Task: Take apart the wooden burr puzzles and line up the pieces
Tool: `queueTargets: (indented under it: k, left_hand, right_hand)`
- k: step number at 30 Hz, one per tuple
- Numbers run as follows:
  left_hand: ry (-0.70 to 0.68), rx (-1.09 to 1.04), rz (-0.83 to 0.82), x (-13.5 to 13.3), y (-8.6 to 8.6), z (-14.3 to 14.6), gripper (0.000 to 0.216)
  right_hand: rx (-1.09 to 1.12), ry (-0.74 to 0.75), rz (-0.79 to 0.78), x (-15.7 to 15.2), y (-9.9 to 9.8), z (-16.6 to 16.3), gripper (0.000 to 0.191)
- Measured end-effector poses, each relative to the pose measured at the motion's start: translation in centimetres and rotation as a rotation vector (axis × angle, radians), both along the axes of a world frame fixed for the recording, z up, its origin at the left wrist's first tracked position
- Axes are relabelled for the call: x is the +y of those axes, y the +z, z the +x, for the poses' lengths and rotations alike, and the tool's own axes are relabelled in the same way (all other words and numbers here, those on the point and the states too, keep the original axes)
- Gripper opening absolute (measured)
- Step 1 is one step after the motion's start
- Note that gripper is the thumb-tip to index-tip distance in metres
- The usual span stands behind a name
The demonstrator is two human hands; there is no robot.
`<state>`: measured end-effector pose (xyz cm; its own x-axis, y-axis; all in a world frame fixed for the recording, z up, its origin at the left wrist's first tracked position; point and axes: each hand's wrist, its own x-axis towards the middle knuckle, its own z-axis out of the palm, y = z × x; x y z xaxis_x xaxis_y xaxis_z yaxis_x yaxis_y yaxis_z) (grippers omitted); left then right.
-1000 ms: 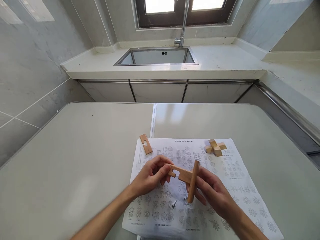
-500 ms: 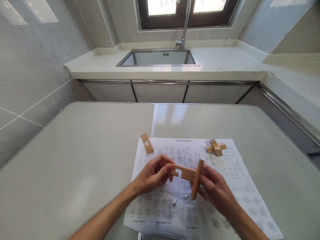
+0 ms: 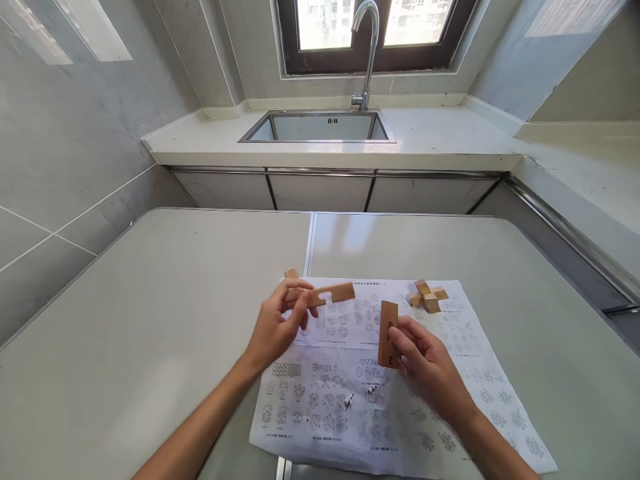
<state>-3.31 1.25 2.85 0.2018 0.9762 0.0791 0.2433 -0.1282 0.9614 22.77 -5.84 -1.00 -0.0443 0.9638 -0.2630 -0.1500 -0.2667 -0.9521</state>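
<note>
Pinched in my left hand (image 3: 280, 320) is a notched wooden puzzle piece (image 3: 343, 292), held by one end with its slot showing. My right hand (image 3: 425, 350) grips a second wooden puzzle piece (image 3: 388, 333), upright and flat side toward me, with a dark "2" near its lower end. The two held pieces are apart. Beneath both hands lies a printed instruction sheet (image 3: 320, 407) covered in small diagrams. Behind my left hand, another wooden piece (image 3: 291, 273) is mostly hidden. An assembled cross-shaped wooden puzzle (image 3: 429, 297) rests at the sheet's far right.
Two small dark-and-white scraps (image 3: 349, 401) lie on the sheet. The pale table (image 3: 165, 300) has a seam down its middle. Beyond it are a white counter (image 3: 450, 130), a sink (image 3: 320, 127) and a tap (image 3: 369, 60) beneath a window.
The two wooden pieces, crossed together before, are now separate. My left hand has moved up and left with the notched one; my right hand has turned the other to show its flat face.
</note>
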Motion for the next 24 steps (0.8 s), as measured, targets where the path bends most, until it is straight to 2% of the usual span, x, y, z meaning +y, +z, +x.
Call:
queueTargets:
  k: [3, 5, 9, 13, 17, 24]
  left_hand:
    - [0.237, 0.226, 0.138, 0.2, 0.5, -1.7, 0.027]
    - [0.337, 0.377, 0.194, 0.0, 0.4, -3.0, 0.025]
    - [0.438, 0.608, 0.295, -0.4, -0.9, -5.0, 0.025]
    - [0.518, 0.785, 0.413, -0.4, -2.2, -5.6, 0.027]
    - [0.509, 0.861, 0.413, -0.7, -2.5, -5.5, 0.028]
    - [0.323, 0.890, 0.241, -1.5, -3.0, -4.3, 0.027]
  right_hand:
    - [-0.150, 0.052, 0.048, 0.6, 0.7, -0.8, 0.042]
    - [-0.266, 0.102, 0.083, 1.5, 1.2, -1.5, 0.042]
    - [-0.500, 0.217, 0.204, 4.5, 2.2, -3.8, 0.030]
    - [-0.792, 0.315, 0.212, 8.1, 2.5, -6.7, 0.020]
    - [-0.907, 0.332, 0.193, 10.3, 2.2, -8.8, 0.014]
    - [-1.105, 0.388, 0.201, 12.3, 2.5, -10.4, 0.020]
